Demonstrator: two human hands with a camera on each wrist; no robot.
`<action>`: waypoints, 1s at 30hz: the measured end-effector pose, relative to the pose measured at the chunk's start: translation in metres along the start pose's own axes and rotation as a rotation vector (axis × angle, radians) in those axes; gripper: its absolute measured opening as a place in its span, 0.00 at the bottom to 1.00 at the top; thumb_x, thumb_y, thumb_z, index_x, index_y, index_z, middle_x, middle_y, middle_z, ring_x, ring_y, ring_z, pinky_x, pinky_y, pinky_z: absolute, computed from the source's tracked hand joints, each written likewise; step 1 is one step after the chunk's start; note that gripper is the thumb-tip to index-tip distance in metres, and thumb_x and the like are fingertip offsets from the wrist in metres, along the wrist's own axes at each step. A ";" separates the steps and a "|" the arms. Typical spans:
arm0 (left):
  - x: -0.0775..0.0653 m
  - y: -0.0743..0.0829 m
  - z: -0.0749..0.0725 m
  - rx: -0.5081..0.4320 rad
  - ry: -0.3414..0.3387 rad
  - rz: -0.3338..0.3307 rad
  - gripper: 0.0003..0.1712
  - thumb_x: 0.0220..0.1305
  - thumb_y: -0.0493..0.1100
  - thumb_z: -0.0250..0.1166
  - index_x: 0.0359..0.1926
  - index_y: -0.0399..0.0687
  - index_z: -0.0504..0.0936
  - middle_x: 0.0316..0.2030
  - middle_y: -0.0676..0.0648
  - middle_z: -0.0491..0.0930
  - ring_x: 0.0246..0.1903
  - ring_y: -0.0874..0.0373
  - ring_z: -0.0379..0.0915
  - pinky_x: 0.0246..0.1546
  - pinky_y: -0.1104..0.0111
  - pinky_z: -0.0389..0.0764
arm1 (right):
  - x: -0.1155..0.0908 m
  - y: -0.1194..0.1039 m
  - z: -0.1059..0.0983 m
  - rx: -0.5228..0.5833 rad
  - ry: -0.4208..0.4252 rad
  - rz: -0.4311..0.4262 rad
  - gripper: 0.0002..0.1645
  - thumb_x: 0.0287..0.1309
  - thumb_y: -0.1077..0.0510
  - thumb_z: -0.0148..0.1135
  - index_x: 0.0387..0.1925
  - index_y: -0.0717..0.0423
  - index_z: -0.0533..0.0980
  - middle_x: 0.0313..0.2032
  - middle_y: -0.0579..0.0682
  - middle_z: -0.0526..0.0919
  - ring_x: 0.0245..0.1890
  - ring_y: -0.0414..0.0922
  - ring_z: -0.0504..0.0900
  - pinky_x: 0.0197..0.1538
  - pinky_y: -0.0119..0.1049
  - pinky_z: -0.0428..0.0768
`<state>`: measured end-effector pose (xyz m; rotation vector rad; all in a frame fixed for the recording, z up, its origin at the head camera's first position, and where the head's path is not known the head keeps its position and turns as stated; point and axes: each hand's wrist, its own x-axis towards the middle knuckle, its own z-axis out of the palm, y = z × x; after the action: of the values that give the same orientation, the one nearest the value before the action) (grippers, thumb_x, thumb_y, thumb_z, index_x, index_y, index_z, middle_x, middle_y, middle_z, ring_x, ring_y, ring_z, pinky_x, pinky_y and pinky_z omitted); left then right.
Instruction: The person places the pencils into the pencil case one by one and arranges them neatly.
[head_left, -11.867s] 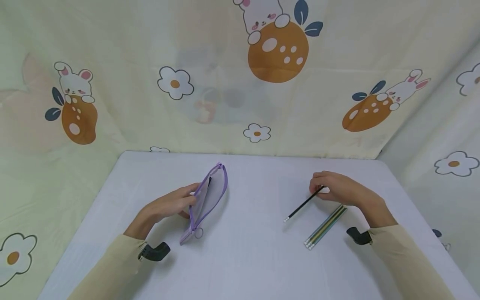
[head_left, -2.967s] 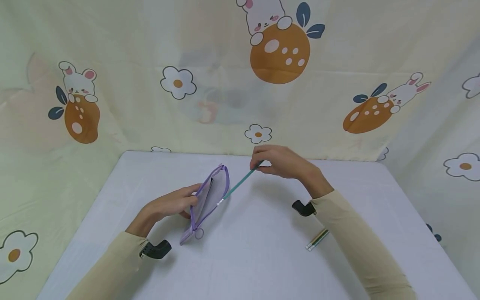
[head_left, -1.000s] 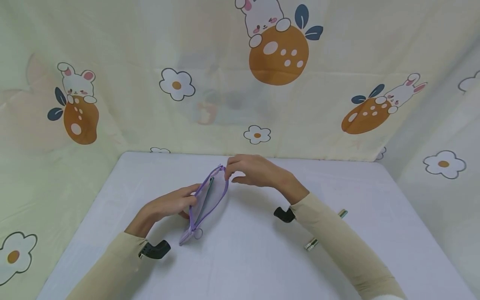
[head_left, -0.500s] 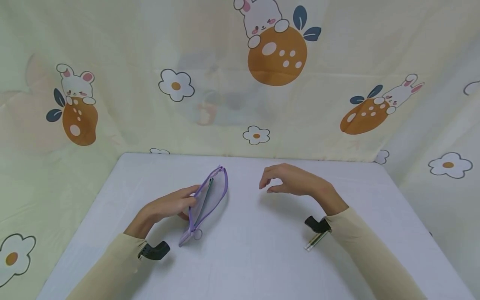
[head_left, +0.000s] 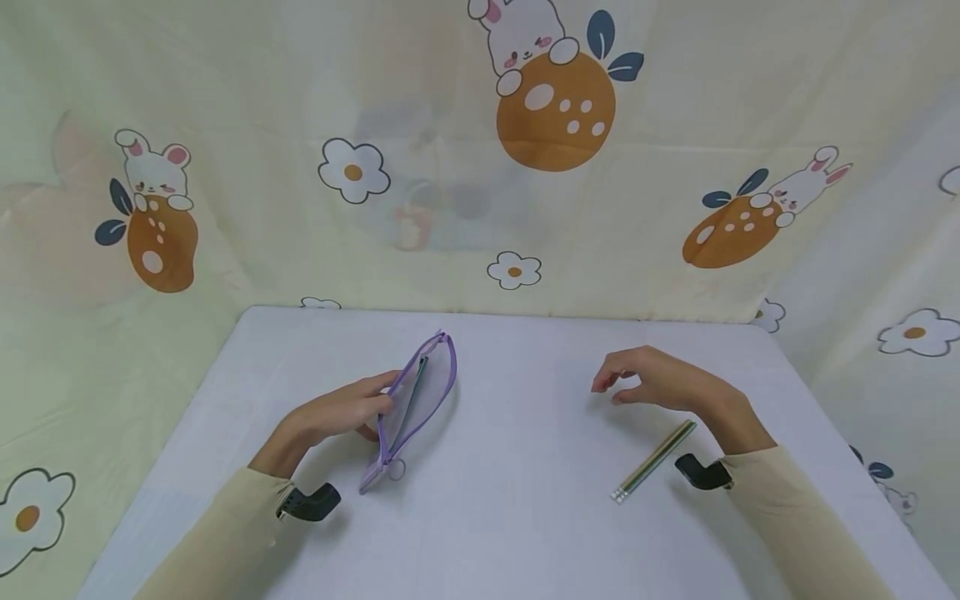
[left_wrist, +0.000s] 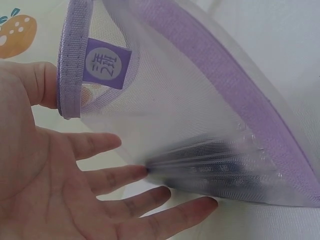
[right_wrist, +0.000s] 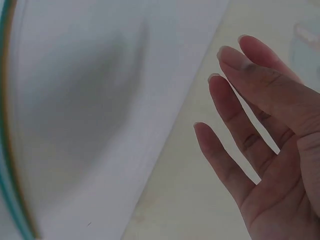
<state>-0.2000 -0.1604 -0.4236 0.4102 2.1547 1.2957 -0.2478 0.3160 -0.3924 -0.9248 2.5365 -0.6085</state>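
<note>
A purple-edged mesh pencil pouch (head_left: 453, 367) stands with its mouth apart, left of the table's middle. My left hand (head_left: 341, 415) holds its near wall, the thumb at the rim and the fingers along the outside. Pencils (head_left: 409, 407) lie inside, one green; through the mesh in the left wrist view they look like a blurred dark bundle (left_wrist: 210, 162). My right hand (head_left: 660, 379) hovers over the right side, fingers loosely bent, holding nothing. Just below it, a few green and gold pencils (head_left: 654, 460) lie side by side, their white-tipped ends toward me.
A white table (head_left: 510, 517) lies under everything. Behind it hangs a cream curtain (head_left: 435, 275) printed with rabbits and flowers. Each wrist wears a black camera, the left one (head_left: 311, 503) close to the tabletop.
A black pencil, then a green one, left the table in my right hand; the green one now shows in the pouch. The right hand has drawn back rightward, empty. The left hand stayed put.
</note>
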 end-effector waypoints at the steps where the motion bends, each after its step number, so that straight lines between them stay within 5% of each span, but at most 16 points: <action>1: 0.000 0.000 0.000 -0.002 0.002 -0.001 0.41 0.69 0.41 0.47 0.81 0.45 0.48 0.78 0.36 0.51 0.63 0.38 0.66 0.50 0.48 0.83 | -0.005 0.004 0.000 0.006 -0.005 0.013 0.17 0.58 0.65 0.71 0.48 0.47 0.84 0.45 0.45 0.86 0.51 0.53 0.81 0.57 0.55 0.80; 13: 0.000 -0.001 0.001 -0.023 -0.004 0.010 0.43 0.66 0.41 0.47 0.81 0.42 0.47 0.78 0.35 0.48 0.63 0.35 0.64 0.50 0.46 0.83 | -0.051 0.046 0.006 0.071 -0.029 0.137 0.17 0.56 0.63 0.73 0.46 0.44 0.84 0.45 0.42 0.85 0.51 0.50 0.80 0.55 0.48 0.81; 19: 0.001 -0.003 0.000 -0.025 -0.002 0.004 0.44 0.66 0.41 0.48 0.81 0.43 0.46 0.79 0.35 0.46 0.66 0.35 0.62 0.51 0.47 0.83 | -0.054 0.055 0.016 0.080 -0.029 0.176 0.17 0.54 0.64 0.74 0.44 0.44 0.84 0.45 0.41 0.84 0.49 0.48 0.79 0.52 0.37 0.81; 30: 0.000 -0.001 -0.001 -0.027 -0.003 0.002 0.43 0.66 0.41 0.47 0.81 0.41 0.46 0.79 0.36 0.47 0.65 0.36 0.63 0.50 0.49 0.84 | -0.054 0.053 0.017 0.066 -0.035 0.214 0.15 0.54 0.63 0.74 0.43 0.45 0.83 0.43 0.42 0.83 0.47 0.46 0.77 0.51 0.41 0.82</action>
<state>-0.2000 -0.1615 -0.4239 0.4033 2.1324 1.3221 -0.2279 0.3848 -0.4230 -0.6253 2.5233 -0.6006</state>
